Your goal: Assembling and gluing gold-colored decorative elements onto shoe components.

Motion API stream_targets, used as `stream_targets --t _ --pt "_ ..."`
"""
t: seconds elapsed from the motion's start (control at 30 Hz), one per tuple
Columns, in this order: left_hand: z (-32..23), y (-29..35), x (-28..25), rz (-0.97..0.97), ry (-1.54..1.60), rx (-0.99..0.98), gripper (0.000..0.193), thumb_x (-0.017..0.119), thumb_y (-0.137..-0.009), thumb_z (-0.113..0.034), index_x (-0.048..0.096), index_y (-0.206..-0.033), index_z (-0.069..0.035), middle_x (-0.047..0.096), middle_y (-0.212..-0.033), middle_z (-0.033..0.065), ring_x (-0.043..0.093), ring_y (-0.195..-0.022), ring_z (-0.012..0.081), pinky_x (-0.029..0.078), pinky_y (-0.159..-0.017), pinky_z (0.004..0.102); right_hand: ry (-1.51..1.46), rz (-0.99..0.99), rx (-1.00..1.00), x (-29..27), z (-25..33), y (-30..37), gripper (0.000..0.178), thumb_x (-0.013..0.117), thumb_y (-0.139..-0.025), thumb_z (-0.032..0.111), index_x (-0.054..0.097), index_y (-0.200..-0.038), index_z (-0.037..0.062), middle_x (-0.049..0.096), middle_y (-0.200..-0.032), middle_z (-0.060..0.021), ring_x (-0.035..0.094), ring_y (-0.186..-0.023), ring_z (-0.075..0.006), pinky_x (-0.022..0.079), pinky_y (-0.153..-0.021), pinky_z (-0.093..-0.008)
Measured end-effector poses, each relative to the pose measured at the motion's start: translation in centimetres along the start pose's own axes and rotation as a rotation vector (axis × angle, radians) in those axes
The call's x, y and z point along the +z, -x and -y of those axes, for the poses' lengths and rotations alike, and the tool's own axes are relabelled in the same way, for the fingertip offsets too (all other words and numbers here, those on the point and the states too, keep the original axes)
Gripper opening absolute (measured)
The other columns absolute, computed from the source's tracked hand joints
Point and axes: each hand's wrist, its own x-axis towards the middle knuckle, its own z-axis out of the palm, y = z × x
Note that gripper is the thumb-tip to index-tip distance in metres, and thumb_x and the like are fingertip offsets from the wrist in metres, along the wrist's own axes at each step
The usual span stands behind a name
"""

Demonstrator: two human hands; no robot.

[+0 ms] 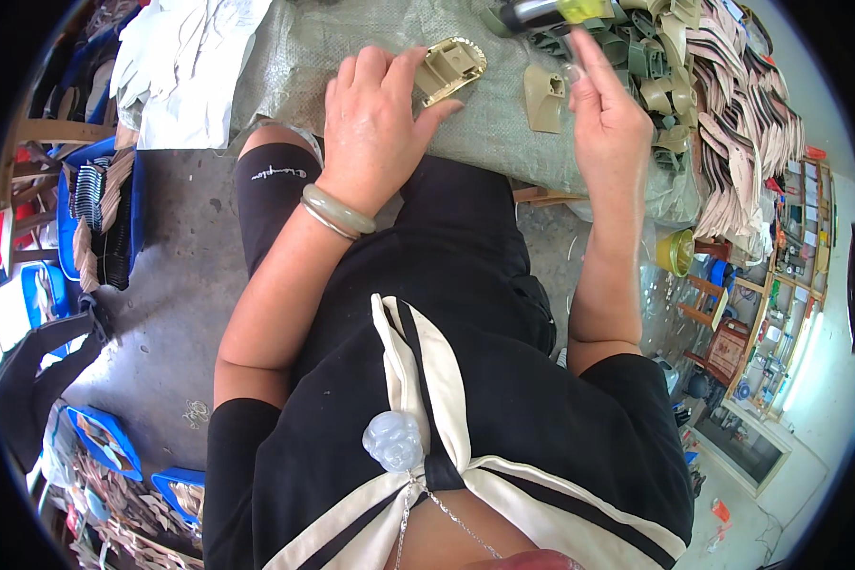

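Observation:
My left hand [375,128] grips a gold-rimmed beige shoe heel [453,68] between thumb and fingers, its hollow side facing up on the table. My right hand [613,119] is raised over the table's right part. Its fingers are closed at a blurred, black-and-yellow-green tool [553,13]; motion hides the exact kind and much of the grip. Between the hands a plain beige heel [544,99] lies by itself on the woven green-grey sheet [503,142].
Olive and beige heels [651,57] are heaped at the far right, beside stacked pale insoles [746,133]. White sheets [188,71] lie at the table's left. Blue crates [141,204] with shoe parts stand on the floor at left; a yellow bucket [674,253] stands at right.

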Motion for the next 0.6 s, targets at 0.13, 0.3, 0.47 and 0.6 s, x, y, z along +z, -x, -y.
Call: stream_targets --t 0.13,0.3,0.47,0.6 --pt "-0.7 0.3 0.1 0.078 0.184 -0.142 0.045 0.076 -0.073 -0.028 0.058 -0.108 -0.006 0.056 -0.091 0.0107 0.06 -0.078 0.0305 0.051 -0.066 0.039 -0.019 0.039 -0.036 1.2 -0.5 0.8 0.034 0.059 -0.088 0.011 0.061 -0.12 0.0184 0.067 -0.088 -0.013 0.065 -0.075 -0.0294 0.051 -0.066 -0.0367" --pt "-1.3 0.3 0.4 0.127 0.216 -0.158 0.034 0.069 -0.081 -0.025 0.056 -0.107 -0.006 0.063 -0.088 0.0147 0.064 -0.073 0.0322 0.051 -0.06 0.0404 0.146 0.047 -0.134 2.5 -1.5 1.1 0.035 0.058 -0.088 0.012 0.059 -0.121 0.0225 0.064 -0.08 -0.0098 0.063 -0.072 -0.0294 0.05 -0.062 -0.0411" --pt "-0.3 -0.5 0.7 0.26 0.297 -0.331 0.021 0.058 -0.089 -0.022 0.057 -0.096 -0.002 0.065 -0.074 0.0173 0.063 -0.068 0.0353 0.05 -0.06 0.0426 0.133 0.076 -0.136 2.9 -1.4 0.6 0.035 0.058 -0.088 0.013 0.059 -0.121 0.0229 0.064 -0.08 -0.0093 0.063 -0.072 -0.0291 0.051 -0.062 -0.04" --pt "0.2 -0.9 0.8 0.22 0.359 -0.396 0.019 0.057 -0.089 -0.02 0.058 -0.089 -0.001 0.065 -0.072 0.0164 0.062 -0.065 0.0364 0.049 -0.06 0.0433 0.046 -0.076 -0.185 1.6 -0.9 -0.2 0.035 0.058 -0.088 0.011 0.059 -0.121 0.0224 0.065 -0.082 -0.0089 0.063 -0.072 -0.029 0.051 -0.062 -0.0383"
